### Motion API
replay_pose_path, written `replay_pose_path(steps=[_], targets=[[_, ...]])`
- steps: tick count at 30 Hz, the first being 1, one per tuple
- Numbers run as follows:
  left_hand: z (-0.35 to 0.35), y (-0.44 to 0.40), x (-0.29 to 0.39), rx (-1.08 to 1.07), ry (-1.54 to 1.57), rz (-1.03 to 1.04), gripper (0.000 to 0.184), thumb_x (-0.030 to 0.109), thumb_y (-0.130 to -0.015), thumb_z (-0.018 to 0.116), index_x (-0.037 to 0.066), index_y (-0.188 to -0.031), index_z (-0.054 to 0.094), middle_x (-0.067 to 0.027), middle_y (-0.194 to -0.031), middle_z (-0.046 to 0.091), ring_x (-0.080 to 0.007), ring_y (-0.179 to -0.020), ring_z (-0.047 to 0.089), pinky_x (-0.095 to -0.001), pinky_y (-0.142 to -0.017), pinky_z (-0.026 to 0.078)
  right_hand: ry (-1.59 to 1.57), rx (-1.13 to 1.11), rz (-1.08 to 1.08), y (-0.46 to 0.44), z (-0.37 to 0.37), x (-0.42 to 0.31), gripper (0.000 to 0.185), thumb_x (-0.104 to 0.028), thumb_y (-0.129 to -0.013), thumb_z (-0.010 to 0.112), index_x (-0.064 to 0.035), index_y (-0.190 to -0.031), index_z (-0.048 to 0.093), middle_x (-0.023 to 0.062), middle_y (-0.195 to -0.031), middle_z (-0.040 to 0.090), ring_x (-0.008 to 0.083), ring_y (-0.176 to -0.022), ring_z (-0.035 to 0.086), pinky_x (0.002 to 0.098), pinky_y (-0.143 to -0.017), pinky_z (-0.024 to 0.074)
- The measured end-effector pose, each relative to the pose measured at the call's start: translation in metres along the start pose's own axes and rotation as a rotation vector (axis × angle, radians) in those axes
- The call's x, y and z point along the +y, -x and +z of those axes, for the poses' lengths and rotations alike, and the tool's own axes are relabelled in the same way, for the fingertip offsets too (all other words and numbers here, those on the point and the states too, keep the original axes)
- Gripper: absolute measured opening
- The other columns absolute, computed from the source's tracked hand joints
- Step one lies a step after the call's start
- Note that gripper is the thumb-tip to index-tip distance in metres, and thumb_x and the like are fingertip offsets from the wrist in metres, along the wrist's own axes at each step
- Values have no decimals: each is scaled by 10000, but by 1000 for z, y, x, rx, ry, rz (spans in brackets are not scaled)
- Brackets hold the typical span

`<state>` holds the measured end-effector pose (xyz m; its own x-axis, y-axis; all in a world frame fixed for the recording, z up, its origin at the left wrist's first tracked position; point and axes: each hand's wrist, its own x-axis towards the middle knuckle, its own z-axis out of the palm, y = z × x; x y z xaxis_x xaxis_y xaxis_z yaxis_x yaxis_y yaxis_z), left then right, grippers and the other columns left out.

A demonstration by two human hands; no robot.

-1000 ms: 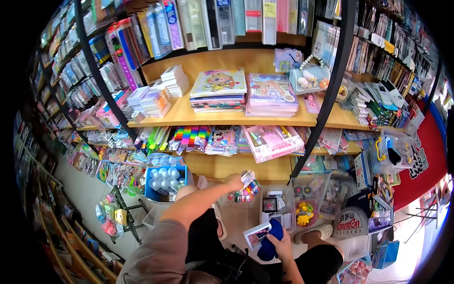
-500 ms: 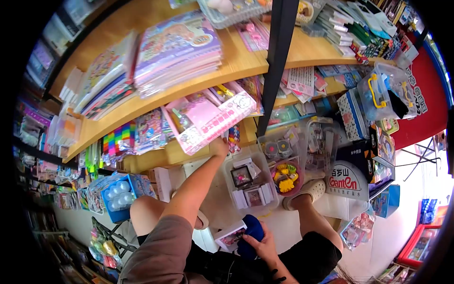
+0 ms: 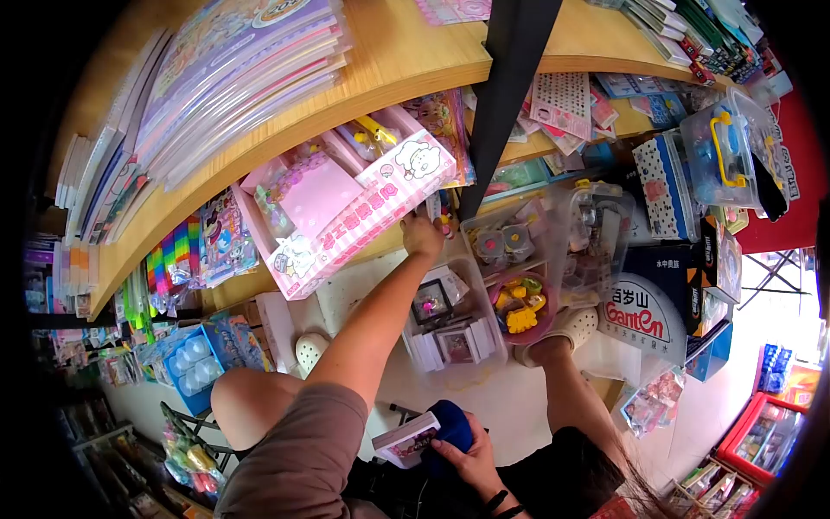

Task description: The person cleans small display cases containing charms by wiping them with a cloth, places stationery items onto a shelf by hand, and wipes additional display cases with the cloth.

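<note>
My left hand (image 3: 422,235) reaches forward under the front edge of a pink toy box (image 3: 359,216), beside small colourful packs (image 3: 445,216) on the lower shelf. Its fingertips are partly hidden, so I cannot tell whether they grip anything. Low over my lap, my right hand (image 3: 469,454) is closed around a dark blue cloth (image 3: 451,424) and a small white box (image 3: 406,439) with a picture front. On the floor between my feet stands a clear plastic bin (image 3: 454,368) with a dark-framed item and several white boxes inside.
A black post (image 3: 510,104) divides the wooden shelf (image 3: 415,73), which carries stacked booklets (image 3: 246,73). At right are a pink bowl (image 3: 546,324) of yellow toys, a dark carton (image 3: 644,298) and a clear case (image 3: 718,156) with a yellow handle. A blue box (image 3: 194,363) stands left.
My view has moved closer to the shelf, and the pink box appears larger and further left. My left hand has reached further forward. The right hand still holds the cloth and white box.
</note>
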<state>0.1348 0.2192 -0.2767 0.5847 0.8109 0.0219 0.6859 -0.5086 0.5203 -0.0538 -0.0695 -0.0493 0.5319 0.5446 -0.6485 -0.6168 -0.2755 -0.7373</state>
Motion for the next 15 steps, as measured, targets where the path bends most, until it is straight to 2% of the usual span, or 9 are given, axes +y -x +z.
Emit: replay_pose_path(steps=[1,2,5,8,11,15], targets=[[-4,-1,0,-12,17,28,434,262,-755,669,115,-1143,543,-205,-1064,471,-409,-934,516,-496,-775,468,-2,-3,-2,0,1,-1,507,-108,-746,763,-25,-1184,522,27,-1012,603,109,-896,557,261,-819,458],[-7,0,3,-11,43,19,585,295,-725,698,209,-1259,475,-217,-1105,464,-421,-954,522,-500,-787,471,-4,-4,-5,0,2,-2,504,-107,-746,762,-25,-1182,522,27,-1009,603,109,-894,558,262,-816,459],[-31,9,11,8,31,99,748,353,-717,709,218,-1359,350,-233,-1132,459,-431,-1003,516,-493,-823,468,-31,0,12,2,3,-4,499,-102,-747,758,-25,-1179,520,28,-1001,603,111,-887,558,263,-810,462],[-48,11,4,-134,177,45,830,413,-743,685,166,-1403,247,-275,-1198,431,-450,-1058,496,-487,-862,453,-67,22,2,4,4,-2,511,-109,-757,752,-19,-1194,503,37,-1003,595,120,-896,550,276,-821,457],[-40,11,-17,-34,317,75,845,439,-753,658,29,-1370,252,-315,-1311,343,-474,-1077,479,-493,-891,431,-102,50,-25,5,4,-1,515,-109,-771,740,-11,-1210,489,48,-1002,590,127,-887,550,282,-811,461],[-46,20,-48,-57,262,46,790,444,-792,624,-36,-1320,284,-316,-1224,432,-459,-1034,505,-467,-866,450,-205,106,-39,9,8,-6,514,-139,-804,709,-10,-1238,464,61,-1007,587,146,-875,566,291,-789,478]])
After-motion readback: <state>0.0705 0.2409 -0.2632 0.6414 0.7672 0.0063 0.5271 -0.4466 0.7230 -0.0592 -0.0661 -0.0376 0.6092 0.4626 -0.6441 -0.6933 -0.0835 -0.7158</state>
